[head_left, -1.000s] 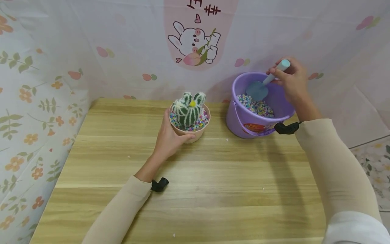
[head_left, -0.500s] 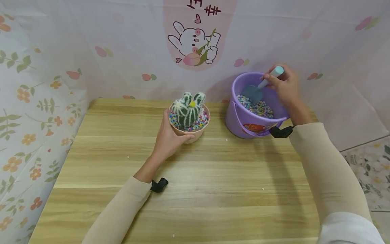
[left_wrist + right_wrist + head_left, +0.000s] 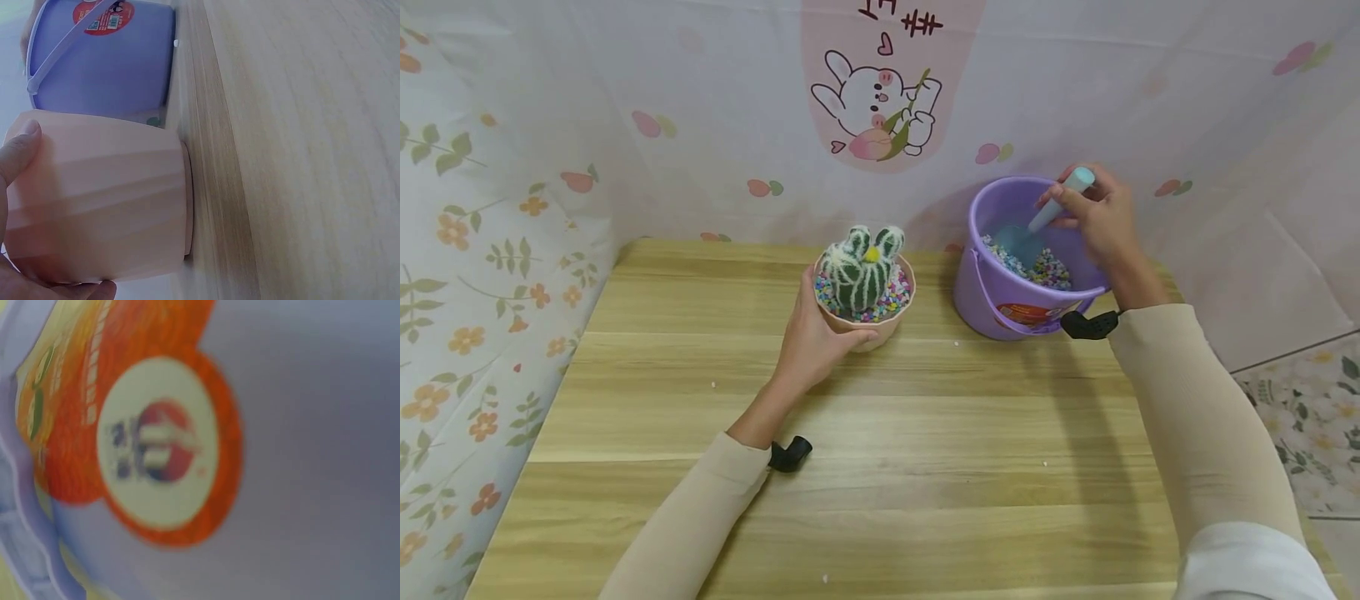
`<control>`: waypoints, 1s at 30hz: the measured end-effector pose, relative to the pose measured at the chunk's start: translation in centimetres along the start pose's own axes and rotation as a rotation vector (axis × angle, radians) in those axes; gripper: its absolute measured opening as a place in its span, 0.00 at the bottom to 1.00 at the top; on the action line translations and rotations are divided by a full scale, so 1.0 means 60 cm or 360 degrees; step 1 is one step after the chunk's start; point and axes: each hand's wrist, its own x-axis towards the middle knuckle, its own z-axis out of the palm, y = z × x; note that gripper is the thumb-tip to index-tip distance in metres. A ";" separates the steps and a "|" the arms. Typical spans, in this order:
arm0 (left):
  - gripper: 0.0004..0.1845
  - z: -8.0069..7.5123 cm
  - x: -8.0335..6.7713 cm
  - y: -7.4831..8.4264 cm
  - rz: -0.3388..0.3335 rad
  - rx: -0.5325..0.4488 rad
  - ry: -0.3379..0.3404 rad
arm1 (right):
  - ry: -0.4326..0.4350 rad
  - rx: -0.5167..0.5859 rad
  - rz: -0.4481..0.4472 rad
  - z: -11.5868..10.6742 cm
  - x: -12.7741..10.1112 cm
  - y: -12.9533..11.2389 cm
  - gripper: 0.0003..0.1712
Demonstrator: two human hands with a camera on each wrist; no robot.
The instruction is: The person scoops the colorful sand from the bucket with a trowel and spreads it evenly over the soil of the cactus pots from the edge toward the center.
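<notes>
A pink pot (image 3: 867, 327) with a green and white cactus (image 3: 861, 268) and coloured gravel stands on the wooden table (image 3: 880, 450). My left hand (image 3: 817, 337) grips the pot's near side; in the left wrist view my thumb (image 3: 17, 156) lies on the pot (image 3: 100, 200). A purple bucket (image 3: 1011, 304) holding coloured gravel (image 3: 1045, 268) stands to the right. My right hand (image 3: 1093, 218) holds a light blue scoop (image 3: 1037, 225) by its handle, blade down in the gravel. The right wrist view shows only the bucket's wall and orange label (image 3: 156, 444), blurred.
Floral and cartoon-rabbit cloth (image 3: 880, 100) walls in the table at the back and left. A few loose gravel grains (image 3: 957, 342) lie on the tabletop. The table's right edge drops to a floral floor (image 3: 1307, 417).
My right hand has lowered and shifted left, sinking the scoop's blade from above the gravel into it. The left hand and pot have stayed put.
</notes>
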 end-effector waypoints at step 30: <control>0.63 0.002 0.001 -0.003 0.0015 -0.0008 0.0001 | 0.0147 0.0216 0.0438 -0.020 0.005 -0.007 0.15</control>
